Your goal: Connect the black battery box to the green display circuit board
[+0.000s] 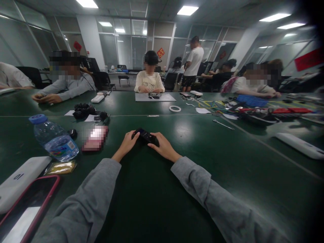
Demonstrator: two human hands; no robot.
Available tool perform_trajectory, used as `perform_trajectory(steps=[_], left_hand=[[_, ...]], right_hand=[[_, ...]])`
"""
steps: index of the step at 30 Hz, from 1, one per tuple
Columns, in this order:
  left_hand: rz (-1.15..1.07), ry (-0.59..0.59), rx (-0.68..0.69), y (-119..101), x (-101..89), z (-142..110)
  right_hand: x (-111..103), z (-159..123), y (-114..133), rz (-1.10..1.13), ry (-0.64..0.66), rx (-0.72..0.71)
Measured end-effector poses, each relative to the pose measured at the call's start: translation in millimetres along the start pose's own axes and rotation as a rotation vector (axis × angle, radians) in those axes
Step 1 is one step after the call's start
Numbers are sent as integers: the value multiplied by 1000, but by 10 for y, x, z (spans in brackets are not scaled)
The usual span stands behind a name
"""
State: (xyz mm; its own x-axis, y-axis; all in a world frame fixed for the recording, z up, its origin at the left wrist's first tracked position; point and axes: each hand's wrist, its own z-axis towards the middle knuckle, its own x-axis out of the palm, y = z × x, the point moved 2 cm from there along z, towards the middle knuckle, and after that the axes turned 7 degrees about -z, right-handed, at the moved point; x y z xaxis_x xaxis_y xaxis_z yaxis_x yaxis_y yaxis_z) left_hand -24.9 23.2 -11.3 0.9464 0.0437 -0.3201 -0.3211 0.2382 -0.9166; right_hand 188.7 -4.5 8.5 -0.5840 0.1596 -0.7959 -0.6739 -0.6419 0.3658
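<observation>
Two Hands on a Small Black Device at a Shared Green Workbench

A person in gray sleeves (88,195) grips a small black device (145,135) between both hands over a long green table (141,189). The left hand (128,142) grasps one end, its thumb along the near edge; the right hand (164,147) clasps the other end, fingers curled about it. The device sits in front of the person, between the hands, its upper face showing small pale markings too fine to read. Whether its underside touches the tabletop cannot be told.

The moment appears to be one of two-handed holding, perhaps with the device turned for viewing; whether a thumb is pressing anything is unclear. From this hold, any handling would seem to call for a steady grasp at one end while the opposite thumb or fingers shift, with the marked face left uncovered.

To the left stand a water bottle (57,140) with a blue cap and, near it, a pink object (95,139), blurred from view. Closer in lie a yellow packet (62,167), a white case (22,180) and a red-rimmed phone (30,204). Farther across rest a white ring (174,108), a wrench (223,125) and a bundle of black items (85,110). Opposite, a co-worker in a cream top (150,81) sits with both hands at a pale board (166,97).
</observation>
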Motion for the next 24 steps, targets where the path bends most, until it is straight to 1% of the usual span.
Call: perform_trajectory(steps=[3, 7, 10, 15, 18, 21, 24], left_hand=[[-46, 10, -19, -22, 11, 6], [-123, 49, -39, -58, 29, 2], [-221, 92, -46, -69, 27, 0], [-323, 125, -98, -33, 0, 22], [-324, 161, -90, -33, -27, 18], [-279, 217, -53, -62, -53, -9], [-215, 237, -3, -108, -73, -40]], right_hand=[[33, -6, 3, -22, 55, -41], [36, -24, 25, -53, 80, -64], [27, -28, 35, -33, 89, -68], [13, -16, 12, 53, 100, 23], [-2, -15, -12, 136, 114, 74], [-7, -18, -52, 236, 105, 125], [14, -11, -96, 299, 73, 117]])
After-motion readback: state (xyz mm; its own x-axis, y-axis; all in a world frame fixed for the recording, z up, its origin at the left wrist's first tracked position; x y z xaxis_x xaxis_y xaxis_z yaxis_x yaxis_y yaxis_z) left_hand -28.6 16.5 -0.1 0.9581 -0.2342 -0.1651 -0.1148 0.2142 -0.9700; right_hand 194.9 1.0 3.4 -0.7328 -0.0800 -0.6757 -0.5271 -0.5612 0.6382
